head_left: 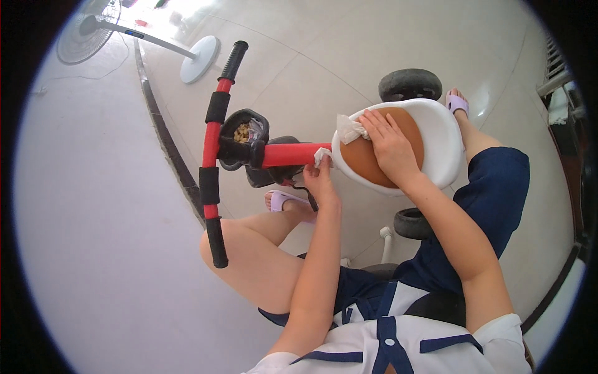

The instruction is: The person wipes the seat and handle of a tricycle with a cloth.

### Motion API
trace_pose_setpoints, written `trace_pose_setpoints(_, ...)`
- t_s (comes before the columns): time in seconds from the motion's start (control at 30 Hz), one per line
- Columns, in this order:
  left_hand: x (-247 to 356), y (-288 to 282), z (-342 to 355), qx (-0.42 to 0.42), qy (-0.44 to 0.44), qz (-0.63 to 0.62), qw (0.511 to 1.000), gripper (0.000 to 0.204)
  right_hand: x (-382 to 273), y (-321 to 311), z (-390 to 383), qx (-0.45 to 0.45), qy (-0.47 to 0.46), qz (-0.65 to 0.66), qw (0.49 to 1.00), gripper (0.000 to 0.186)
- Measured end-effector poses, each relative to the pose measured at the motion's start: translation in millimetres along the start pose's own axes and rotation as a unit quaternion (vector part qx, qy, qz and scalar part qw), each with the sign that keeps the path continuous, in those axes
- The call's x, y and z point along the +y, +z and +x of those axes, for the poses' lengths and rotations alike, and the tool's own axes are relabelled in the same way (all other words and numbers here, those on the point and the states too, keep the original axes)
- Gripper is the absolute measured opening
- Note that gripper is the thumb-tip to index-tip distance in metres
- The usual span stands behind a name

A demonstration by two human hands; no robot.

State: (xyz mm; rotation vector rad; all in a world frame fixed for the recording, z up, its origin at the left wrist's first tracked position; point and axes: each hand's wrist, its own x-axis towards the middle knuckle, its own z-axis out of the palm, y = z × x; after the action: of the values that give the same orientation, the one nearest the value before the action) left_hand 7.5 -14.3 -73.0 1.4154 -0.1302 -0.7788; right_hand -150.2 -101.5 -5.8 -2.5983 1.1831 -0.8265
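Note:
My left hand (317, 177) pinches a small white tissue (322, 154) against the red tube (293, 154) of a ride-on toy, beside the seat's front. My right hand (390, 146) lies over the seat's brown pad (405, 131), fingers together and pressing on another white tissue (349, 128) that sticks out past them. The seat has a white shell (443, 140). At the front are red handlebars (213, 143) with black grips and a black holder (227, 146) with small tan items and clear plastic in it.
Two black wheels (409, 84) flank the seat. A white fan (202, 56) with a cord lies in view at the upper left, beyond a dark strip along a pale surface (93, 218). A metal rack (554, 84) stands at the right edge. My legs straddle the toy on the tiled floor (311, 37).

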Motion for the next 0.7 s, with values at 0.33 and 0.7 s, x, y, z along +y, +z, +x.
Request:
trace_pose_setpoints(0.33, -8.6, 16.6, -2.4, -0.184, -0.141, -0.173, 0.957, 0.047, -1.9, -2.4, 2.2, -0.004, -0.002, -0.011, 1.000, 0.045)
trace_pose_setpoints(0.7, 5.7, 23.7, 9.0, -0.088, -0.060, -0.144, 0.984, 0.036, 5.7, -2.4, 2.5, -0.007, 0.001, 0.030, 1.000, 0.044)
